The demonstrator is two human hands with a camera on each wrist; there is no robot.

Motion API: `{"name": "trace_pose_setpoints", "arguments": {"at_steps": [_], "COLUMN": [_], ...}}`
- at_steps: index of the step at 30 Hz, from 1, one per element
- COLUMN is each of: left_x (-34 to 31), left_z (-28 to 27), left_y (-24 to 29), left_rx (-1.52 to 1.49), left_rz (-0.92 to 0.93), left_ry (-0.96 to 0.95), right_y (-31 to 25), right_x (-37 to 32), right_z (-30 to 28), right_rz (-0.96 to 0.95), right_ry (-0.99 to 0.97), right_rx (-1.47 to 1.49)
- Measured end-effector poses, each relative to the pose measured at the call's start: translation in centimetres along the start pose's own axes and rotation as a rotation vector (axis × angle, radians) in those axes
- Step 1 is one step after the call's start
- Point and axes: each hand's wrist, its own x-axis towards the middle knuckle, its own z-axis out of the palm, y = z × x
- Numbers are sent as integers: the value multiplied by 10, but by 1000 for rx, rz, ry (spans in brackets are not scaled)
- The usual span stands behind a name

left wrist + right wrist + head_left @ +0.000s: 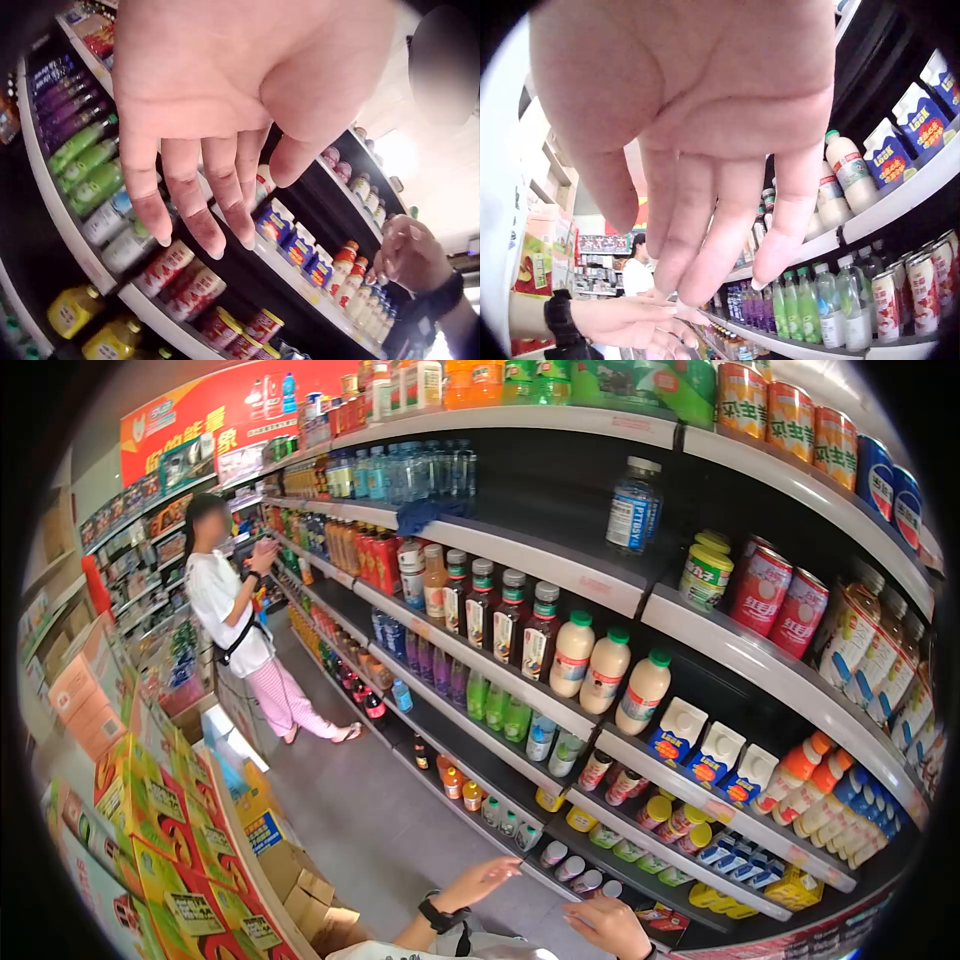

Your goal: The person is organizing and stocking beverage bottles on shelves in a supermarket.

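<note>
Both hands are empty, raised in front of the body at the bottom of the head view. The left hand [477,884] has its fingers extended toward the right hand [610,926], with a gap between them. In the left wrist view the left palm [251,82] faces the camera, fingers loosely bent and holding nothing. The right palm [697,112] fills the top of its own view, fingers relaxed and spread slightly. Beyond them stand shelved drinks: white bottles with green caps [607,672], blue-and-white cartons [678,730] and green bottles [497,707].
Long curved shelves [590,575] run along the right. Stacked boxes [185,840] and an opened cardboard box [300,890] line the left. Down the grey aisle floor [370,810] another person [225,600] stands in a white shirt. A blue cloth [425,515] lies on a shelf.
</note>
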Motion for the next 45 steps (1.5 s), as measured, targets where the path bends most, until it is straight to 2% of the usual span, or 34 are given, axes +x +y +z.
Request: {"name": "trace_pose_setpoints", "arguments": {"at_steps": [3,5,7,9,11,13,18,21,23,25,27,30,33,36,39,41,43,45], "left_x": [-11,-8,-5,8,28,51,109,141,156,182,211,252,301,343,378,401,421,433], "left_z": [-21,-33,-43,-57,-74,-96,-139,-160,-171,-181,-191,-195,-198,-197,-187,-182,-174,-168], "left_y": [3,16,39,66,88,113,177,223,258,281,302,340,374,395,414,419,427,432], "left_rx": [72,41,141,181,268,262,213,65,5,-11,11,-27,-18,-153,-176,-188,-205,-240], "left_rz": [16,5,62,65,175,257,400,495,529,601,646,642,653,596,486,503,407,368], "left_ry": [142,162,229,211,227,185,38,-85,-147,-198,-229,-216,-146,-159,-120,-166,-127,-188], "right_y": [7,14,19,17,18,22,13,10,-2,-12,-23,-34,-20,-18,-13,-20,-16,-8], "right_x": [4,8,20,40,59,79,134,166,200,234,270,314,359,400,429,443,453,465], "right_z": [-6,-11,-24,-47,-66,-84,-127,-149,-171,-190,-207,-227,-241,-256,-274,-276,-284,-288], "right_rz": [-101,-101,-101,-128,-60,-98,9,-37,-78,-32,-92,9,11,66,82,115,172,223], "right_ry": [-7,-16,-25,-56,-51,41,241,402,476,569,640,699,720,704,774,744,702,652], "right_rx": [37,56,75,79,102,152,243,294,512,525,426,333,358,428,323,378,349,332]}}
